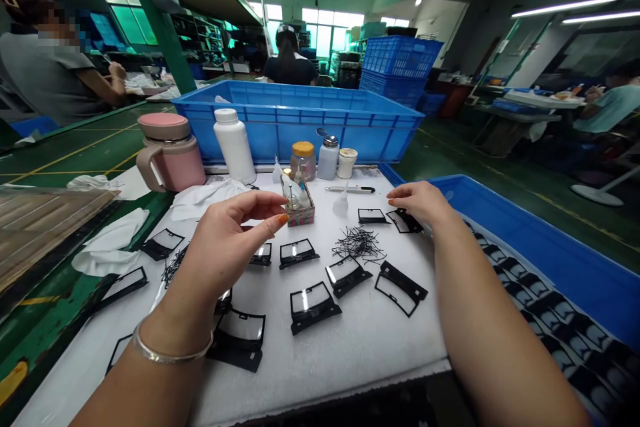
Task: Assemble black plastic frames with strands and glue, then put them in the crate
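Observation:
My left hand (227,240) hovers over the white foam mat (350,340), thumb and forefinger pinched together near a small patterned box (299,205); what they hold is too small to see. My right hand (417,203) reaches to the far right of the mat, fingers curled down onto a black plastic frame (406,220). Several black frames with clear windows (313,305) lie scattered on the mat. A pile of thin black pins (357,245) lies between the hands.
A pink mug (167,150), white bottle (234,145), small jars (327,159) and a pen (350,189) stand behind the mat. Behind them is a blue crate (300,117). A blue tray (550,280) of stacked frames is at right. White cloths (110,243) lie left. Other people work nearby.

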### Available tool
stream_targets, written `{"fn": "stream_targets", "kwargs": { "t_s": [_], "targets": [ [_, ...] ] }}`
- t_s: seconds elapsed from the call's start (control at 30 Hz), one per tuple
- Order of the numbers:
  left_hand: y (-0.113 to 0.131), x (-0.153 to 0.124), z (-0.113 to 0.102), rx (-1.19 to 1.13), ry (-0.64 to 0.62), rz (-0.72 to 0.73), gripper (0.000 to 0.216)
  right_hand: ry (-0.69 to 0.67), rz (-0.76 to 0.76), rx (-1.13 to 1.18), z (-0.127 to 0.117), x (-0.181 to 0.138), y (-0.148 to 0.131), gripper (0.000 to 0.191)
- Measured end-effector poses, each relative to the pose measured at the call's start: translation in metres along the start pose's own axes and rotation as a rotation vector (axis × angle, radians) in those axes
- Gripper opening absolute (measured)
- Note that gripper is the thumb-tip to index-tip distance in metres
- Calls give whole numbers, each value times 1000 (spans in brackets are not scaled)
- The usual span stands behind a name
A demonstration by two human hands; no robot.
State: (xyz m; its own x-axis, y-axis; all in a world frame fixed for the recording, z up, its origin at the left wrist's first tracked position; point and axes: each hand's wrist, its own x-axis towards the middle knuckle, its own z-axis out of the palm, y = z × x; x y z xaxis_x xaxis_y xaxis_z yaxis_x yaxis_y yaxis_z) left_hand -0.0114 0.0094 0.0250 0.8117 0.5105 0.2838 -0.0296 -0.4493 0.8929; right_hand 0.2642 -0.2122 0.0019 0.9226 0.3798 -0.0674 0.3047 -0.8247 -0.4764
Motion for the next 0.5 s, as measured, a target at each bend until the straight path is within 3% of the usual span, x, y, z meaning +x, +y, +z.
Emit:
{"fn": "stream_targets", "kwargs": {
  "t_s": [0.33, 0.5],
  "targets": [
    [4, -3, 1, -11, -17, 40, 23, -44, 142, -248, 2, 12, 16, 28],
    [6, -4, 3, 13, -20, 65, 18, -12, 161, -275, 1, 16, 20, 42]
  ]
}}
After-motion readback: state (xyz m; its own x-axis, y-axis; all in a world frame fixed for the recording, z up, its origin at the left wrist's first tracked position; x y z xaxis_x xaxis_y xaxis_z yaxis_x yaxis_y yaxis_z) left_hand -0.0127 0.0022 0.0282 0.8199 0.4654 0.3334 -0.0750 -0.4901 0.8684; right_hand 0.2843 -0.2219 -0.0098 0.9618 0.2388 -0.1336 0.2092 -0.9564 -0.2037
